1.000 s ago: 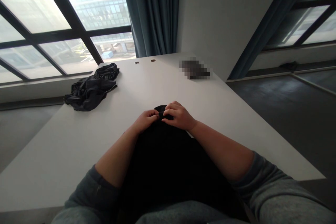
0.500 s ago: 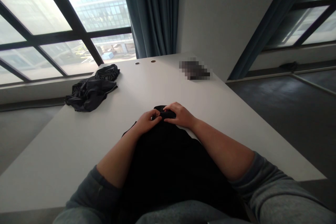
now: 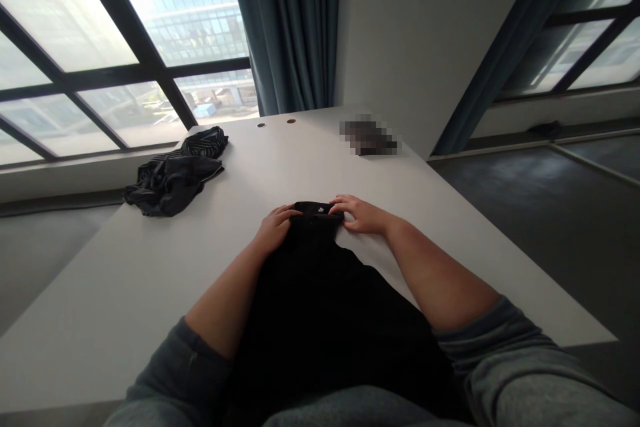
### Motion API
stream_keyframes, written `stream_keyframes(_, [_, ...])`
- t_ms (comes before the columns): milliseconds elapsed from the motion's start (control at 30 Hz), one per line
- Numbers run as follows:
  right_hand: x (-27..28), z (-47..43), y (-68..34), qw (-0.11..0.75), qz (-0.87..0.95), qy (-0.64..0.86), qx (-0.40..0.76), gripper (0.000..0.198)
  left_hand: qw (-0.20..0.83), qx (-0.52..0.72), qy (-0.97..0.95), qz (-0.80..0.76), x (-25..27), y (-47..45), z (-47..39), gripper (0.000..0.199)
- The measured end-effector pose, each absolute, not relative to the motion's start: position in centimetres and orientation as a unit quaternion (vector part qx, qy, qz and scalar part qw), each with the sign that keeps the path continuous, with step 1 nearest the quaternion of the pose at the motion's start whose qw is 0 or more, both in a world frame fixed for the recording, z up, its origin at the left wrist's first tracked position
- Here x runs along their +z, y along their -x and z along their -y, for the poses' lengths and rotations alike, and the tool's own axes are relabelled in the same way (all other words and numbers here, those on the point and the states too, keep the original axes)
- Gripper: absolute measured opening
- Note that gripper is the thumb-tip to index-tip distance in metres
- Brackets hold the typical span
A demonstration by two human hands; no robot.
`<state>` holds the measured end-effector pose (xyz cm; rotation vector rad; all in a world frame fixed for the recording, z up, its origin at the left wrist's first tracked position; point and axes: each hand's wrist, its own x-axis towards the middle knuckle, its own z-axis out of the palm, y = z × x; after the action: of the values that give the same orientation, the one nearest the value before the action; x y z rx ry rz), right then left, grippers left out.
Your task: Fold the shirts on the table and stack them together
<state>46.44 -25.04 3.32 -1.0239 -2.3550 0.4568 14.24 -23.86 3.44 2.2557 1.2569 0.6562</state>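
Note:
A black garment [image 3: 330, 307] lies on the white table in front of me and runs down toward my body. Its narrow far end is a band [image 3: 313, 207] with a small white label showing on the inside. My left hand [image 3: 277, 225] holds the left end of this band, fingers over the top and the thumb hidden. At the right end, my right hand [image 3: 363, 215] grips the band between curled fingers and the thumb. Between the two hands the band is spread wide. The garment's near part reaches under my forearms to my grey top.
On the table [image 3: 280, 167], a crumpled heap of dark clothes [image 3: 175, 177], partly striped, lies at the far left. A blurred-out dark object [image 3: 370, 137] is at the far right. Two round holes sit near the back edge, before a blue curtain [image 3: 290, 27] and windows.
My hands have moved apart from the middle of the band to its two ends. The band now lies stretched between them, and its white label has come into sight.

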Motion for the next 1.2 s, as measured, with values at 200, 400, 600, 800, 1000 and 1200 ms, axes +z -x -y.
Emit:
stream_keyframes(200, [2.9, 25.1, -45.6, 0.256, 0.862, 0.408, 0.158, 0.037, 0.106, 0.185, -0.858, -0.466, 3.0, -14.7, 24.1, 0.059])
stream_keyframes(400, [4.4, 25.8, -44.9, 0.322, 0.856, 0.368, 0.166, 0.020, 0.126, 0.176, -0.854, -0.472, 4.1, -14.2, 24.0, 0.041])
stream_keyframes(600, [6.0, 26.8, -43.6, 0.428, 0.810, 0.352, 0.190, 0.015, 0.184, 0.138, -0.885, -0.404, 4.7, -13.7, 24.3, 0.042])
stream_keyframes(800, [6.5, 27.4, -43.4, 0.437, 0.785, 0.366, 0.242, 0.017, 0.232, 0.223, -0.860, -0.396, 4.6, -13.6, 24.1, 0.015])
stream_keyframes(1000, [6.2, 26.9, -45.1, 0.348, 0.777, 0.398, 0.342, 0.030, 0.407, 0.425, -0.733, -0.343, 5.1, -13.5, 24.3, 0.025])
stream_keyframes(1200, [6.0, 26.7, -44.6, 0.390, 0.740, 0.444, 0.321, 0.030, 0.482, 0.428, -0.686, -0.338, 4.4, -13.8, 24.1, 0.040])
